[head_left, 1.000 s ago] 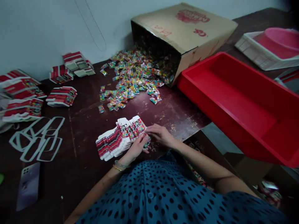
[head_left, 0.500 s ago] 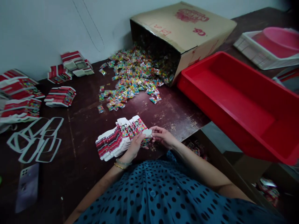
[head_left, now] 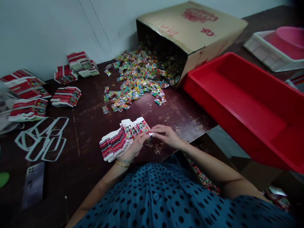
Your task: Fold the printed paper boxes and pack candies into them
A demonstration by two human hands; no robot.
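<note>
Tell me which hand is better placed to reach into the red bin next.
The right hand, I'd judge: it is the nearer one, on the side of the red bin. The left hand is farther away, by the fanned cartons, and would probably have to cross the right.

Your bent arms (head_left: 211,163) converge beside the carton stack (head_left: 113,145), your left hand (head_left: 136,145) curled at its near side, your right hand (head_left: 168,136) to its right, seemingly pinching.
</note>
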